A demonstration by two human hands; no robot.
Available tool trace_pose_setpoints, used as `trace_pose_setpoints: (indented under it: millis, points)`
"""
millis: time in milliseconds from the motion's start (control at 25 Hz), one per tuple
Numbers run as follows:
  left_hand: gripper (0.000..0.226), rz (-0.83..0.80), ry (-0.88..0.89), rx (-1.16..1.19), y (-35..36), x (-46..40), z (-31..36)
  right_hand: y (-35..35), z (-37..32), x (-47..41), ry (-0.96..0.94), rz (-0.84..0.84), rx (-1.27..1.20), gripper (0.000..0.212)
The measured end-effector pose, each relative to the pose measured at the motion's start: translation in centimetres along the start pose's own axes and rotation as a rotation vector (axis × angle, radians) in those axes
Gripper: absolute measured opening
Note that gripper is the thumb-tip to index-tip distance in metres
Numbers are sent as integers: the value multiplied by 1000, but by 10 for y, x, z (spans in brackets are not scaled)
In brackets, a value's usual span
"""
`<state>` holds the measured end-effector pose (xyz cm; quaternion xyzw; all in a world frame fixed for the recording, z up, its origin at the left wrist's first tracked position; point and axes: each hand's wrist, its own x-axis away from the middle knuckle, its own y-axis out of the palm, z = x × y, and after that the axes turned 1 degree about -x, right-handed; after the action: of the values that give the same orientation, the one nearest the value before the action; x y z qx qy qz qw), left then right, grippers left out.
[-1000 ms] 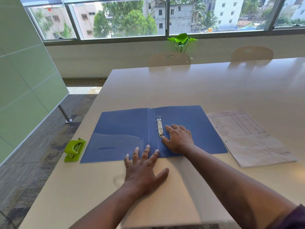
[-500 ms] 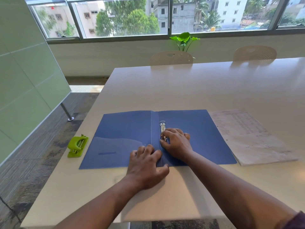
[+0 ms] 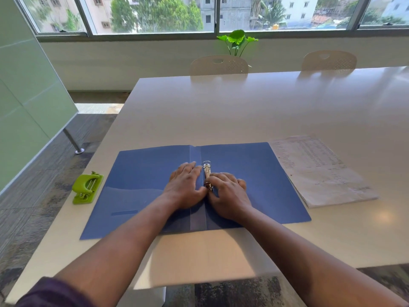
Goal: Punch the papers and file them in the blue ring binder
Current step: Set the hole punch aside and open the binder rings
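Observation:
The blue ring binder (image 3: 254,173) lies open and flat on the white table (image 3: 243,111). Its metal ring mechanism (image 3: 207,168) runs along the spine. My left hand (image 3: 184,185) rests on the left cover, fingers against the mechanism. On the other side, my right hand (image 3: 228,194) pinches the near end of the mechanism between its fingertips. A stack of printed papers (image 3: 318,171) lies just right of the binder. The green hole punch (image 3: 87,188) sits at the table's left edge, beside the left cover.
Two beige chairs (image 3: 219,65) (image 3: 329,60) stand at the far side of the table. A green plant (image 3: 236,41) rises behind them below the window. A green glass partition (image 3: 28,96) and carpet floor lie beyond the left edge.
My left hand has moved forward from the table's near edge onto the left cover, up against the rings. My right hand stays on the mechanism's near end. The view has shifted slightly.

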<state>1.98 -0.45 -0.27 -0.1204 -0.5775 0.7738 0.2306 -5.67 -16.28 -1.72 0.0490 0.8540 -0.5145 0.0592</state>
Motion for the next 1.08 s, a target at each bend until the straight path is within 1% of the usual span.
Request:
trace_pose_setpoints:
  millis: [80,200,400,560,680,760,880,960,1080]
  points:
    - [89,-20,36,-26,2,-1,-3,0,2,3,-4,-4,-12,26]
    - [95,17,60,-29,3,1,-3,-2,5,3,-2,14,-62,17]
    - [89,123,48,-24,2,-2,2,-5,10,-5,-30,35,-84,19]
    - [86,112,58,-58,6,-6,2,-10,15,-11,-29,68,-77,16]
    - [84,98,45,-49,11,-6,-1,-8,15,-12,-30,116,-37,19]
    - [83,103,35,-37,13,-5,-1,-4,15,-11,-19,127,-41,23]
    - [82,127,24,-24,13,-4,-1,-3,16,-13,28,116,-46,43]
    - [81,142,29,-22,14,-4,-1,-3,17,-14,59,94,-36,53]
    - [80,148,40,-17,14,-4,-1,-3,16,-16,77,85,-45,59]
